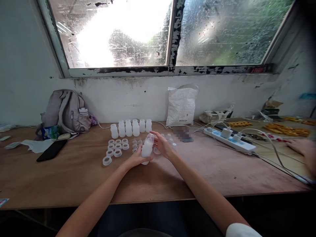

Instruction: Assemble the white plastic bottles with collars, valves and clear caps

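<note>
Okay, we have the milky bottle (146,150) tilted at frame centre, our left hand (136,160) wrapped around its body, our right hand (161,145) with fingers curled narrowly on its clear top (150,137). We'd flag slippage first: smooth-looking sides plus that tilt could let it drop if the left grip loosens. Uneven pressure might seat the top crooked. Knuckles could also knock the teat-like pieces (134,143) just left, or the wrist the clear caps (170,139) just right.
</note>
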A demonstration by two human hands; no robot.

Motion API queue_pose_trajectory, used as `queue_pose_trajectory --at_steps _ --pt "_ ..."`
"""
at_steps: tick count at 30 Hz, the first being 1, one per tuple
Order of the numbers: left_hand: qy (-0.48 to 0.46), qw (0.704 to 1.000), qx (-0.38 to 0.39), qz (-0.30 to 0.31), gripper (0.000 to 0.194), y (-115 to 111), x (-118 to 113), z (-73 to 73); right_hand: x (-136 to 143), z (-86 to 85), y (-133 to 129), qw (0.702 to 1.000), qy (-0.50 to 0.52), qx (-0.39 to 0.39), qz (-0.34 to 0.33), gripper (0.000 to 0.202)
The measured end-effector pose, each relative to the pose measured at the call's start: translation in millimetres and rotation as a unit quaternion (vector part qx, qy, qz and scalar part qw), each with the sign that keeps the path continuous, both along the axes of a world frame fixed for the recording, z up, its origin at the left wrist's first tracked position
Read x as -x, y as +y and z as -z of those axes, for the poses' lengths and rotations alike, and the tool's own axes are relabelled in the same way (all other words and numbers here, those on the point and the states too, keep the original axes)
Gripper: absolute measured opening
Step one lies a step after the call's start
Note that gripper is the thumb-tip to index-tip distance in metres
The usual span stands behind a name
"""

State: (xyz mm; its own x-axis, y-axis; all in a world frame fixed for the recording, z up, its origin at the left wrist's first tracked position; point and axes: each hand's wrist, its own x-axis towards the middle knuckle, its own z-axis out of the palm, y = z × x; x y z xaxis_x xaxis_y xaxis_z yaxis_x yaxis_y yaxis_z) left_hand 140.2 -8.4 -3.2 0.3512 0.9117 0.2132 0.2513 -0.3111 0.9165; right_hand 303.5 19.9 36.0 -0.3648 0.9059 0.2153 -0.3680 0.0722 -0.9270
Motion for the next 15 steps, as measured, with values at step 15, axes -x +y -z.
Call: queue_pose_trajectory --at_steps 15 --pt "-0.162 0.974 -0.058 -0.150 0.041 17.3 14.6 -1.2 -13.0 6.4 13.5 0.989 -0.050 0.108 0.086 0.009"
